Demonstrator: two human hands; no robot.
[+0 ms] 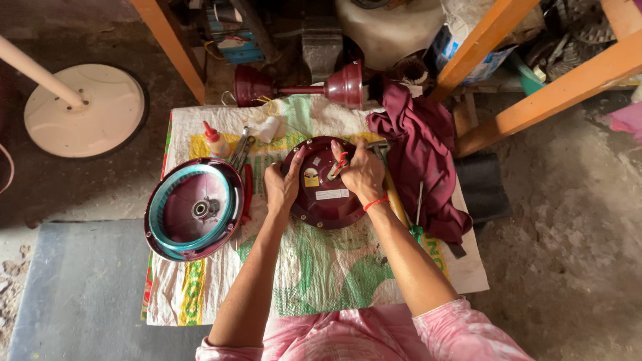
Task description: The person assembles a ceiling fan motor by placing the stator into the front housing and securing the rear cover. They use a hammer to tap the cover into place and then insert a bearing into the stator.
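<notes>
A dark maroon round motor housing (322,197) lies on a woven sack-covered table (314,267). My left hand (282,186) grips its left rim. My right hand (361,170) rests on its top right and pinches thin wires and a small metal shaft at the centre. A red thread is tied round my right wrist. To the left lies a second maroon round cover (194,208) with a teal inner ring and a bearing in its middle.
A small glue bottle with red cap (214,139), pliers (239,152) and a white roll (269,128) lie at the table's back left. A maroon cloth (421,154) drapes the right side, with a green-handled screwdriver (418,220) beside it. A maroon down-rod with canopies (301,87) lies behind. A white fan base (87,110) stands on the floor at left.
</notes>
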